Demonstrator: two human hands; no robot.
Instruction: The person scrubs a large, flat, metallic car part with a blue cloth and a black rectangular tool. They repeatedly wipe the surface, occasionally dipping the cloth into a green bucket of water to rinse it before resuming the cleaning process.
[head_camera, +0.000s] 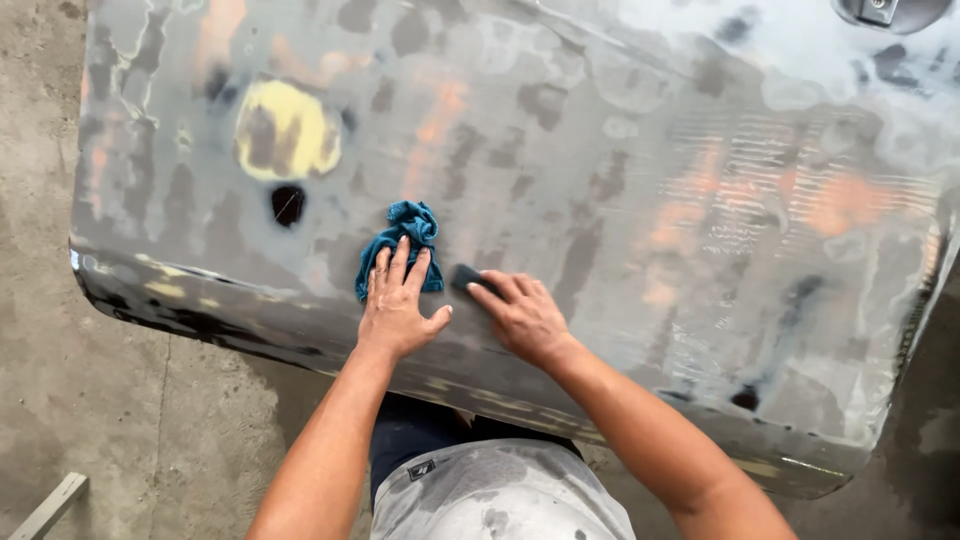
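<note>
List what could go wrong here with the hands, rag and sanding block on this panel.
1. The right hand presses a small dark sanding block with its fingertips; it might slip and scrape knuckles on the car panel.
2. The left hand pins the blue rag near the block, so the block could snag it.

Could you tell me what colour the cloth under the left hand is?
The cloth is teal blue; head view.

Soft, even daylight is falling on the sanded car panel (600, 200); glare is whitening its upper right area, shadow is gathering beneath its lower edge, and focus is staying sharp.
</note>
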